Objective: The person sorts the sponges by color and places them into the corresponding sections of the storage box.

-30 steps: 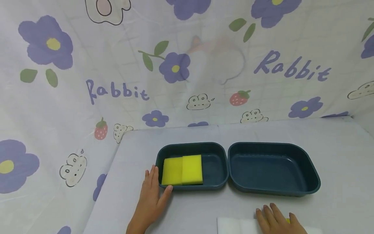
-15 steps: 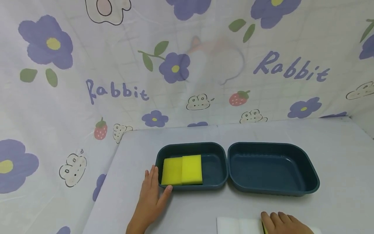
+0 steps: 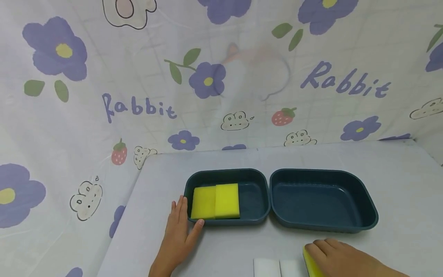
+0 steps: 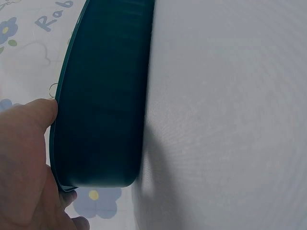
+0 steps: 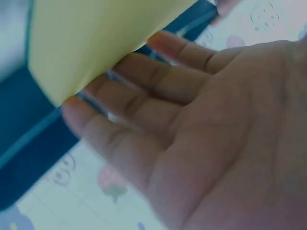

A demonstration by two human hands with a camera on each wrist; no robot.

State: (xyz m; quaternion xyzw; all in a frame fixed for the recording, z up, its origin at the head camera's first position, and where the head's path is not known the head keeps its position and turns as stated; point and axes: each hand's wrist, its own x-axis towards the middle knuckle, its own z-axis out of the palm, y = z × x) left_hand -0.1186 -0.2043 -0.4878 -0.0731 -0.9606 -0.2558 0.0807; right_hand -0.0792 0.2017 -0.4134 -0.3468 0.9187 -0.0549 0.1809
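My left hand (image 3: 176, 238) rests at the left end of a dark teal tray (image 3: 254, 202), its fingers straight along the outer side and the thumb on the front rim. Inside that tray two yellow sponges, one (image 3: 203, 203) and another (image 3: 227, 201), lie side by side in the left part. At the bottom right, my right hand (image 3: 340, 257) grips another yellow sponge (image 3: 312, 264), which stands tilted on edge. The right wrist view shows that sponge (image 5: 96, 38) at the fingertips; the thumb is hidden behind it.
A second, larger dark teal tray (image 3: 322, 204) with nothing in it stands right beside the first. Two white flat blocks, one (image 3: 267, 267) and another (image 3: 290, 268), lie at the table's near side, left of the right hand. A patterned curtain (image 3: 256, 77) hangs behind the table.
My right hand has curled its fingers over the sponge and tipped it up, and its forearm has come into view. A gap now shows between the white blocks. The left hand has stayed put.
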